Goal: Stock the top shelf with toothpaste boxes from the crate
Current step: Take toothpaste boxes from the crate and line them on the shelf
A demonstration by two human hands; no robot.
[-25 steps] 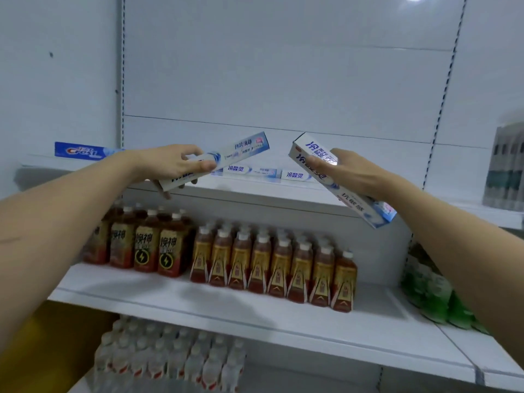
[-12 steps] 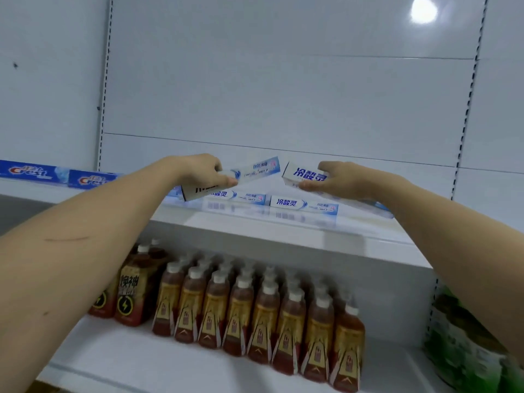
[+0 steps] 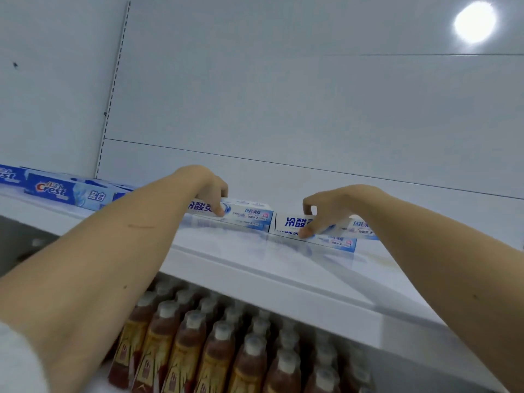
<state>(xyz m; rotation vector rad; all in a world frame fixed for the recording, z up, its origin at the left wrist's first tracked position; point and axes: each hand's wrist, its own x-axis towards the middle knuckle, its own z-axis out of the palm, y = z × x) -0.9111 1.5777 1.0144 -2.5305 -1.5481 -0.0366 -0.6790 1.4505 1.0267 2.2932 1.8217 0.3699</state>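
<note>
While both boxes come down onto the top shelf [image 3: 255, 268], I have one in each hand: my left hand [image 3: 211, 191] holds the left box [image 3: 243, 212], fingers curled over its top and thumb on the front face, and my right hand [image 3: 326, 211] pinches the right box [image 3: 292, 222] the same way, thumb low at the front edge. Each box seems to sit on a lower box [image 3: 337, 242] of the same kind, so I am building a second layer. To do this well, I judge that I should square each box on the one beneath it, long edges flush, and bring the two ends together without a gap before I loosen either grip; the right box looks slightly skewed and wants a small turn. Letting go too soon could slide a box off its base toward the shelf's front lip. Room is good: the back wall [image 3: 312, 109] rises bare above, the shelf runs open to the right, and a broad strip lies free in front. To the left, Crest boxes [image 3: 56, 191] lie just beside my forearm, so I should not swing that way. Below, bottles [image 3: 215, 350] stand packed under the lip. The crate is out of view.
</note>
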